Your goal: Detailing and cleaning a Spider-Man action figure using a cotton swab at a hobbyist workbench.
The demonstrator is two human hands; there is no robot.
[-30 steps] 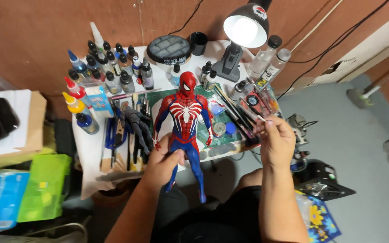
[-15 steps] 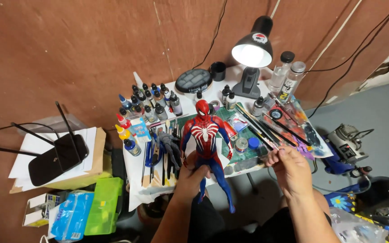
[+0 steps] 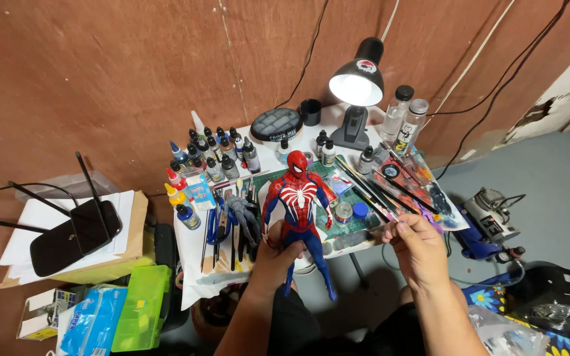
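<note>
Crowded with paint bottles (image 3: 214,160) behind the red-and-blue figure (image 3: 298,209), the desk (image 3: 196,280) risks spills if the left hand (image 3: 278,254), fingers wrapped round the figure's legs, swings it, while the right hand (image 3: 418,245) pinches a thin brush (image 3: 372,195).

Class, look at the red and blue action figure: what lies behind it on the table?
Behind the action figure, held by the left hand, a green cutting mat shows, with small bottles and a lit desk lamp further back. The mat directly behind its body is covered.
</note>
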